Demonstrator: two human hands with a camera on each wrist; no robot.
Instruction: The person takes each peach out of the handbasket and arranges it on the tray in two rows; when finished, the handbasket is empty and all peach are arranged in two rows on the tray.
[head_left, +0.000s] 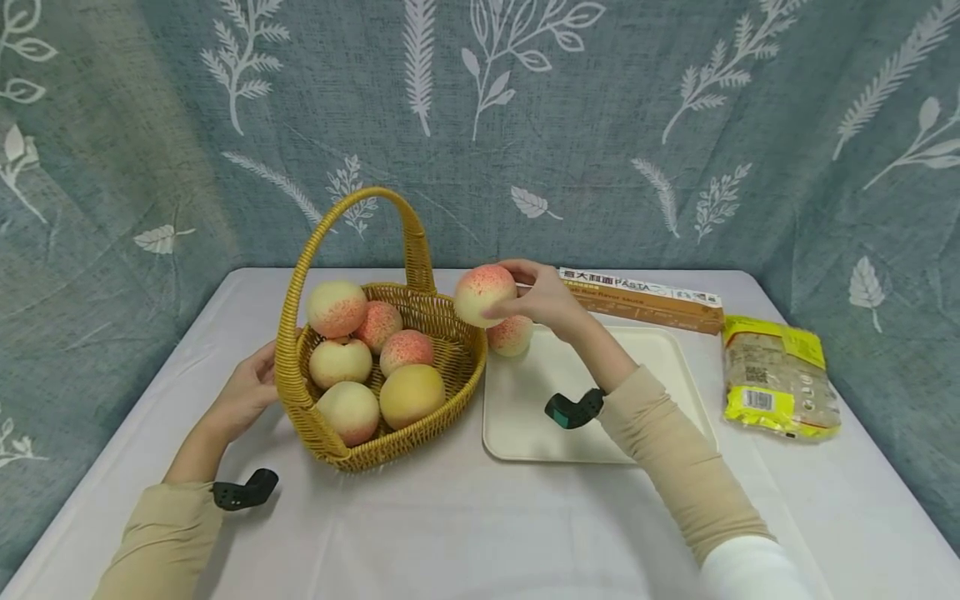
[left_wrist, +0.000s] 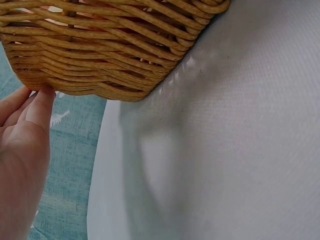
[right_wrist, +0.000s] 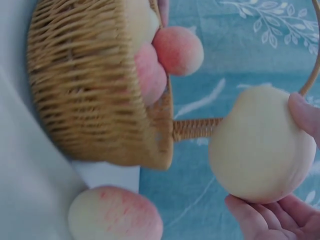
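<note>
while left hand (head_left: pixel 251 387) pinches the basket (head_left: pixel 393 447) at left of frame, right hand (head_left: pixel 551 300) has thumb and fingers clamped on a peach (head_left: pixel 483 293) mid-frame, by the right rim; reads as mid-transfer, direction unclear; next move likely needs rim clearance, then a gentle release

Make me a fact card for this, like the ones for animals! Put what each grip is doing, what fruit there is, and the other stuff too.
Right grip: holding up a peach
Left grip: touching the left end of the basket; fingertips partly hidden
Fruit inside: six pieces showing, one of them a yellow fruit
Loose fruit: another peach, at the far left corner of the tray
Tray colour: cream
Behind tray: pasta box
Right of tray: yellow packet
Underneath: white cloth
</note>
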